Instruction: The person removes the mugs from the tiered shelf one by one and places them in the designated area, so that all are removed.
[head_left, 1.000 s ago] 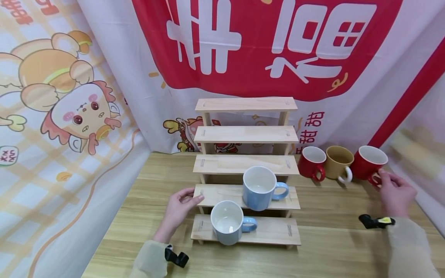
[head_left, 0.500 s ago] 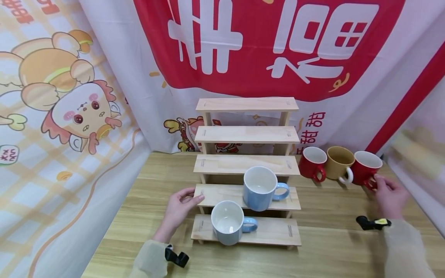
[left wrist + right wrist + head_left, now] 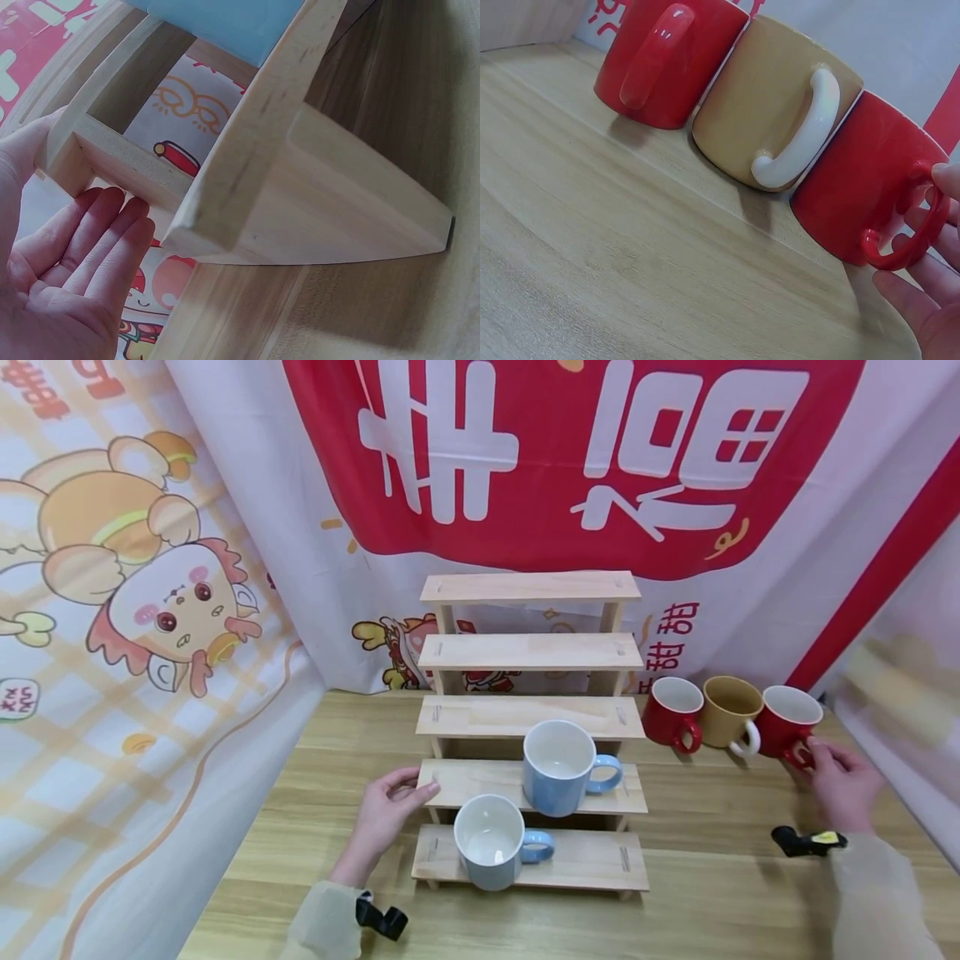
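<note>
My left hand point(image 3: 390, 810) holds the left end of one step of a wooden tiered shelf point(image 3: 480, 781), thumb above and fingers below, as the left wrist view shows. At the right, my right hand point(image 3: 846, 781) grips the handle of the outer red mug point(image 3: 783, 727). In the right wrist view, thumb and fingers are around that red handle point(image 3: 922, 232). This upright mug stands against a tan mug point(image 3: 769, 97) with a white handle. A second red mug point(image 3: 671, 60) is on the tan mug's other side. Two blue mugs, one higher point(image 3: 558, 772) and one lower point(image 3: 491, 843), stand on the shelf.
The shelf's upper steps point(image 3: 528, 652) rise toward a printed cloth point(image 3: 525, 460) behind. More cloth hangs at the left and right sides. The wooden table point(image 3: 720, 893) extends around the shelf and in front of the row of three mugs.
The outer red mug has shifted left against the tan mug, and my right hand has moved left with it. My left hand has kept its hold on the shelf.
</note>
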Tool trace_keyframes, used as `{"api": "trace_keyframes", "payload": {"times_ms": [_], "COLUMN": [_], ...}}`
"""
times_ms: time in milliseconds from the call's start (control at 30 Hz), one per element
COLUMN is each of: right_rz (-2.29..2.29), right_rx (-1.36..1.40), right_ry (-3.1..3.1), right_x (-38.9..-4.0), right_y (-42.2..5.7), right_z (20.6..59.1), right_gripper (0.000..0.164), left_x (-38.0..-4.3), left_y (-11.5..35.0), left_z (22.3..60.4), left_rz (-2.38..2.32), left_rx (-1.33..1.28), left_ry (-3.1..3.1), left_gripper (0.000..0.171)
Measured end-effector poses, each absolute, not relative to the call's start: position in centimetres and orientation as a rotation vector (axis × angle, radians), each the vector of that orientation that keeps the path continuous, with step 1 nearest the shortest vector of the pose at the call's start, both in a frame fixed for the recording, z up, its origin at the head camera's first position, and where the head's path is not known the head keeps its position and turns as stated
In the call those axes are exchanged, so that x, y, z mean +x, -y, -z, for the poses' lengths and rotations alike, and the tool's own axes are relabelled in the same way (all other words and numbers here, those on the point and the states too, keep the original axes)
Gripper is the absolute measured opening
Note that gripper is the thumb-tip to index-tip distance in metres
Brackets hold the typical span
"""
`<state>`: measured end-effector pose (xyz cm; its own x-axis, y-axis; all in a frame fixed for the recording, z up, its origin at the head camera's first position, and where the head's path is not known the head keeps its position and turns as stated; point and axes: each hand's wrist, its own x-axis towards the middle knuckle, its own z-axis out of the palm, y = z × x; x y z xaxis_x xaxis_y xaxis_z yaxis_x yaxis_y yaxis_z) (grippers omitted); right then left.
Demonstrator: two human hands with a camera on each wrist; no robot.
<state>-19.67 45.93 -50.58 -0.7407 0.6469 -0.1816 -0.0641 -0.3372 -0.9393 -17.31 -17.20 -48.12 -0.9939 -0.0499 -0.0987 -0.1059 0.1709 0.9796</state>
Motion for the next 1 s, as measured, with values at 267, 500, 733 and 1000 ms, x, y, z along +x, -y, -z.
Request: {"api": "trace_keyframes", "payload": {"times_ms": [267, 500, 733, 1000], "right_rz": [-2.066, -2.018, -1.989, -1.757], "right_rx": [-0.769, -0.772, -0.794, -0.901], "right_ry": [1.55, 1.723, 1.719, 1.814], "right_x": [-19.8, -20.6, -20.8, -20.2], "right_y": [-46.0, -46.4, -46.5, -45.3], "right_z": [50.4, 50.2, 50.2, 48.6], "right_gripper": [0.006, 0.01, 0.006, 0.036], "left_x": [-17.4, -17.5, -17.3, -17.3], "left_y": [17.3, 17.3, 17.2, 17.1], "left_z": [48.3, 48.3, 48.4, 48.1], "left_rz": [-1.99, -2.001, -2.02, -2.013], "left_rx": [-0.166, -0.157, -0.139, -0.154], "left_ry": [-2.361, -2.356, -2.353, -2.361], "left_gripper": [0.062, 0.061, 0.058, 0.057]}}
